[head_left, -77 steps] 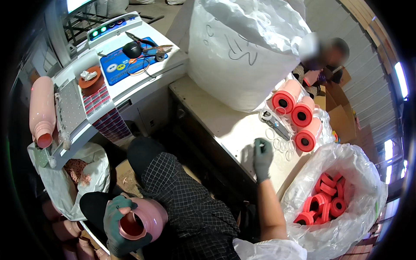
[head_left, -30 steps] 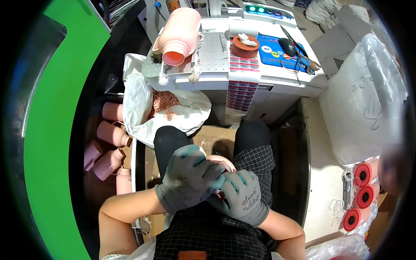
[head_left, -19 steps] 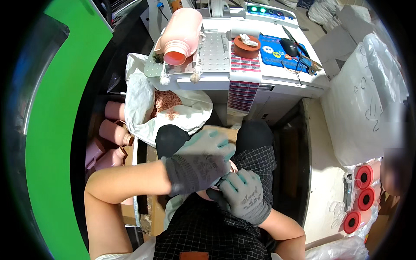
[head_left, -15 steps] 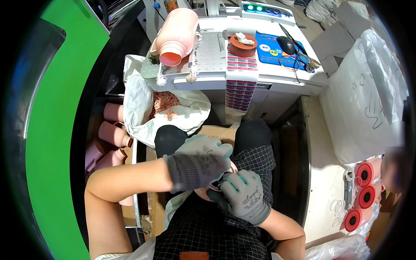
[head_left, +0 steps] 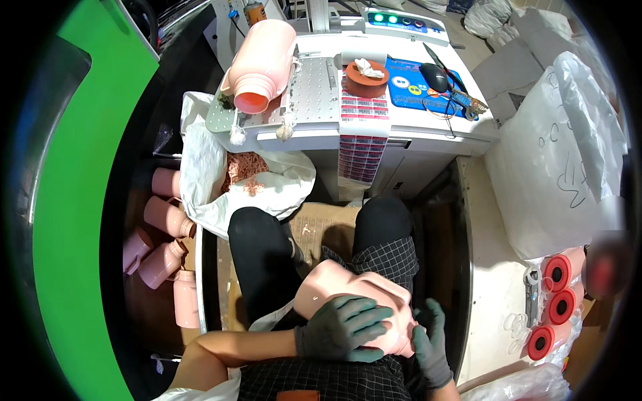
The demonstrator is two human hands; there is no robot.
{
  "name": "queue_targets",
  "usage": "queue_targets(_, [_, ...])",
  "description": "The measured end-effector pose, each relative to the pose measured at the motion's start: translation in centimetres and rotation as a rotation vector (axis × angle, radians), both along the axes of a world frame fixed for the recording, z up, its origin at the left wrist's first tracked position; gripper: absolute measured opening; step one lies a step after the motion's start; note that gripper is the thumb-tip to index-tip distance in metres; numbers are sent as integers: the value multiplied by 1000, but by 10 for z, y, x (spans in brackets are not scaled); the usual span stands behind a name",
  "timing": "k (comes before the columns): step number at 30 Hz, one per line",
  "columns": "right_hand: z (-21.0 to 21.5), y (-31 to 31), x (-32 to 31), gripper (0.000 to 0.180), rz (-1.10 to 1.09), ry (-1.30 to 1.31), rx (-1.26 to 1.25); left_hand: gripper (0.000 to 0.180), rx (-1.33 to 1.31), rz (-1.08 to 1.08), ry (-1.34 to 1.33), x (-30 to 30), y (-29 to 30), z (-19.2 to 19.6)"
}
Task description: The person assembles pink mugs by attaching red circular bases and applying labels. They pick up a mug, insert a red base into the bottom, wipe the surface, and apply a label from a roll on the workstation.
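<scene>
A pink plastic jug [head_left: 334,281] with a side handle lies on its side across my lap, its neck pointing right and toward me. My left hand [head_left: 344,327], in a grey-green work glove, is laid over the jug's body with the fingers curved across it, holding it against my thighs. Beside the neck, my gloved right hand [head_left: 431,344] has its fingers spread and raised, the thumb close to the rim. Whether that thumb touches the rim, I cannot tell. The jug's mouth faces away from view.
Another pink jug [head_left: 264,60] lies on the white machine table [head_left: 314,137], near a label strip [head_left: 361,157] and a mouse [head_left: 433,77]. A white sack [head_left: 281,184] holds pink shavings. Several jugs [head_left: 160,264] fill a box at left. Red-ended pink pieces [head_left: 560,306] lie at right.
The jug, mostly hidden under both hands before, now lies on its side with its neck to the right. My hands have moved nearer my body and apart, the right one opening.
</scene>
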State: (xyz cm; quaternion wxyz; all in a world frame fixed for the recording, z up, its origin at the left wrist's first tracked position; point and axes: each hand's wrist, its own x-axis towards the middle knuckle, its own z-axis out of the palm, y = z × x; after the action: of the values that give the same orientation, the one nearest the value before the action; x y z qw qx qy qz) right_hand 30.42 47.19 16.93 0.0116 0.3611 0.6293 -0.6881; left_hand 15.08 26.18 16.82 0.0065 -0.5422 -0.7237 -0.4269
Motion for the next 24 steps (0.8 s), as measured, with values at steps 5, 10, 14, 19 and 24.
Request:
queue_targets(5, [-30,29,15,40,-137,102,-532,39,85,227,-76,-90,15,29])
queue_targets(10, [-6,40,-29,85,-256,371,142,79,91,673,-929,-233,52,-71])
queue_targets(14, [-18,48,-25,111,-32,384,650,92,-290,601,-926,-311,70,-109])
queue_targets(19, [-45,33,-8,117,-121,369,549,65,216,340,-946,-279,57,-59])
queue_targets(24, [-31,33,-15,110,-99,315,623,52,54,633,-454,-296,73,-36])
